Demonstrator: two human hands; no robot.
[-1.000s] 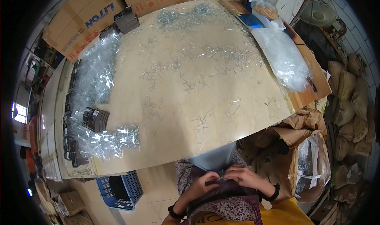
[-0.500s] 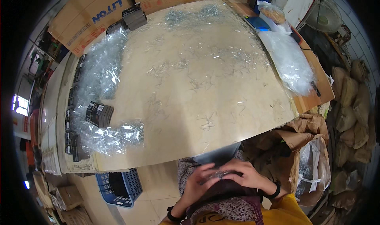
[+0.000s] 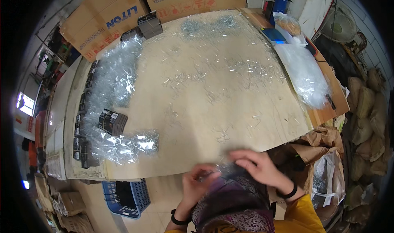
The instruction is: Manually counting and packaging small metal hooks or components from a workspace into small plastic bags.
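My left hand (image 3: pixel 200 183) is over my lap just off the table's near edge, its fingers curled round something too blurred to make out. A shiny, clear, smeared bit (image 3: pixel 226 168) shows between the two hands, perhaps a small clear packet. My right hand (image 3: pixel 257 166) is beside it at the table edge, fingers stretched out and apart, slightly blurred. Thin metal pins (image 3: pixel 221 134) lie scattered on the pale wooden table (image 3: pixel 184 151) ahead. To the left, a stack of black printed cards (image 3: pixel 112 122) sits among a long heap of clear packets with shiny contents (image 3: pixel 113 75).
More card stacks (image 3: pixel 150 26) stand at the table's back left, before cardboard boxes (image 3: pixel 102 23). Two pin heaps (image 3: pixel 191 27) lie at the far edge. On the right are clear plastic bags (image 3: pixel 301 75) and a blue scale (image 3: pixel 273 36). A blue basket (image 3: pixel 140 196) stands below.
My hands have moved apart and up toward the table edge; before, they were together around a small clear packet. The view has shifted slightly, so the table appears lower and further right.
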